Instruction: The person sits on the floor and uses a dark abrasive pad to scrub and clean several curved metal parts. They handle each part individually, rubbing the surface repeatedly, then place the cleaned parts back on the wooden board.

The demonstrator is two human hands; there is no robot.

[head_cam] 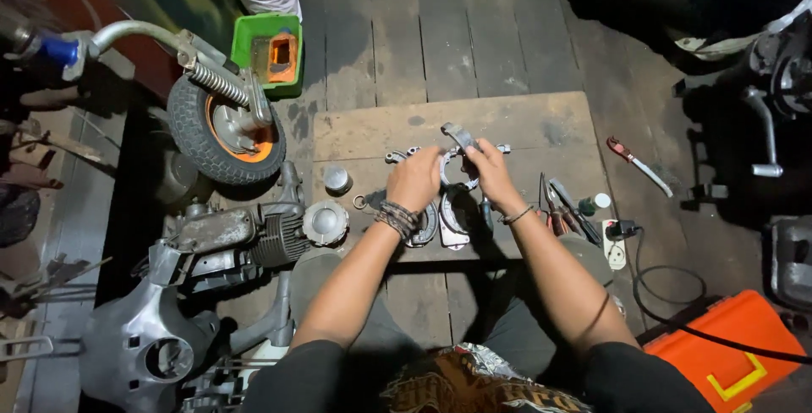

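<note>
while both hands grasp a curved brake shoe (459,135) over the wooden board (541,117), left hand (414,178) and right hand (491,169) appear mid-assembly, more loose metal parts (431,225) waiting below.

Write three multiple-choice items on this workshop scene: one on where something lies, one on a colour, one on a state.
1. Where does the small wheel lie?
A. left of the wooden board
B. on the board
C. right of the board

2. What colour is the tub beyond the wheel?
A. blue
B. green
C. white

3. How are the two hands placed?
A. resting on the knees
B. both on a curved metal part above the board
C. one holding the pliers

Answers: 1 A, the wheel sits on the floor off the board's left edge. 2 B, its rim is bright green. 3 B, the left hand and the right hand meet at the part; the pliers lie untouched on the floor.
</note>
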